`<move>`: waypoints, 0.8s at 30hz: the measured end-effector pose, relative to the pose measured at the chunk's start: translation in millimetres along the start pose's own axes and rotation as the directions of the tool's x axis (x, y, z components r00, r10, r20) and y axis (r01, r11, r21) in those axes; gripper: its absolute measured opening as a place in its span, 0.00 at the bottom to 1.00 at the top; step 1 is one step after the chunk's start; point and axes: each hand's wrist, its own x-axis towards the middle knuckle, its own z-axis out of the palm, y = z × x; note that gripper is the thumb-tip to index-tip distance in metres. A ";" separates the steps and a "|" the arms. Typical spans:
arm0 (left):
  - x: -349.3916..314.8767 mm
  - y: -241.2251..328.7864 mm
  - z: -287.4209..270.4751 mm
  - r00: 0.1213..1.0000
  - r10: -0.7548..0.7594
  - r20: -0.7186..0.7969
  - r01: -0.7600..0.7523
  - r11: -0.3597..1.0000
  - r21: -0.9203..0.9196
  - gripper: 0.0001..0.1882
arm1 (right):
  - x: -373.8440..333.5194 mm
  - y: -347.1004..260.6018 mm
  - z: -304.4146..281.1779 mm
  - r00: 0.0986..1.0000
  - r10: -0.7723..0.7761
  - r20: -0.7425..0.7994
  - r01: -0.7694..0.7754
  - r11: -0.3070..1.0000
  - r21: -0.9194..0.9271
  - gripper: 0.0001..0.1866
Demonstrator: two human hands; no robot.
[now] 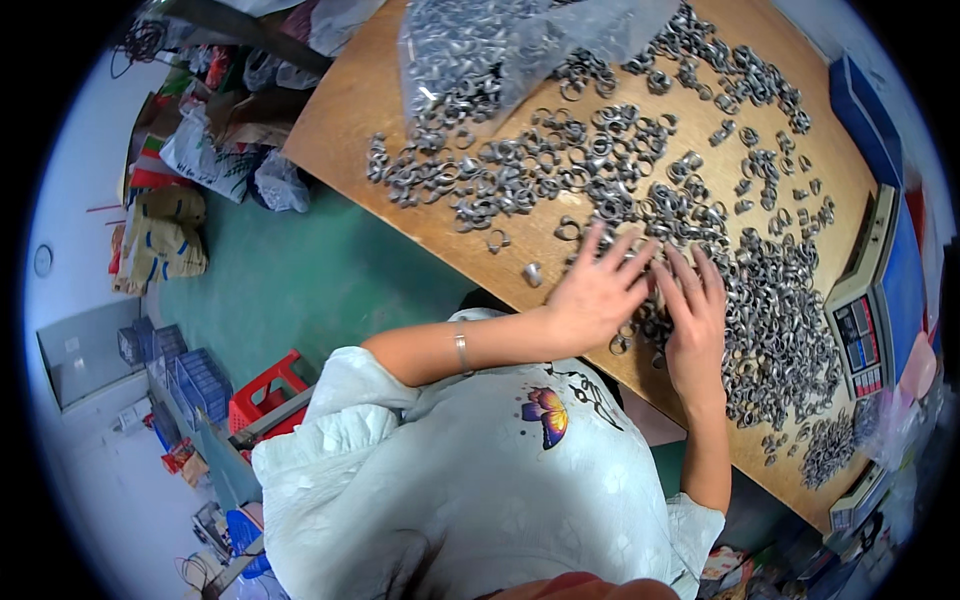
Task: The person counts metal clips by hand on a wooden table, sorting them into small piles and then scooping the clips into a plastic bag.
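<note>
Many silver-grey metal rings [780, 310] lie heaped and scattered over the wooden table [465, 252]. My left hand [600, 295], palm down with its fingers spread, rests at the near side of the heap. Close beside it on the right, my right hand [695, 320] reaches over the rings with its fingers stretched out. The fingertips of both hands touch or hover just over the pile; some rings beneath them are hidden. One wider ring [532, 273] lies apart, left of my left hand. A clear plastic bag [590, 30] full of rings sits on the far side.
A scale with a keypad [858, 335] stands along the right edge, by a blue tray [868, 115]. A smaller ring pile [828, 450] lies at the near right corner. Left of the table are a red plastic stool [265, 395], blue crates [200, 382] and bags [170, 235].
</note>
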 end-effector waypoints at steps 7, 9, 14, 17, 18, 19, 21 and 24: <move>-41.7 -18.9 -10.0 0.945 0.000 -0.328 -0.163 0.868 -0.469 0.22 | 7.4 18.5 10.4 0.997 0.077 0.026 -0.074 0.992 -0.106 0.26; -61.8 -39.8 -27.5 0.905 -0.103 -0.413 -0.085 0.908 -0.411 0.19 | 18.3 8.1 11.9 0.998 0.057 -0.018 -0.058 0.996 -0.075 0.28; -82.2 -101.7 -48.7 0.825 -0.434 -0.361 0.399 0.901 -0.170 0.25 | 76.3 -39.4 27.6 0.979 -0.168 0.117 0.176 0.983 -0.058 0.31; -80.1 -105.7 -41.6 0.906 -0.392 -0.157 0.402 0.915 0.034 0.27 | 90.7 -27.5 45.2 0.986 -0.083 0.146 0.089 0.995 -0.038 0.30; -82.3 -105.6 -38.8 0.918 -0.369 -0.145 0.370 0.929 -0.021 0.28 | 84.7 -25.9 45.1 0.970 -0.100 0.224 0.107 0.994 -0.020 0.29; -82.7 -107.6 -39.2 0.922 -0.357 -0.147 0.355 0.934 -0.043 0.27 | 77.6 -26.0 40.8 0.958 -0.119 0.259 0.127 0.992 -0.016 0.29; -84.8 -110.0 -38.0 0.909 -0.370 -0.193 0.349 0.927 -0.134 0.25 | 63.7 -25.1 31.2 0.934 -0.142 0.329 0.147 0.989 0.012 0.28; -82.0 -106.3 -43.0 0.882 -0.379 -0.279 0.305 0.912 -0.275 0.23 | 50.9 -20.3 10.8 0.911 -0.078 0.404 0.083 0.997 0.006 0.25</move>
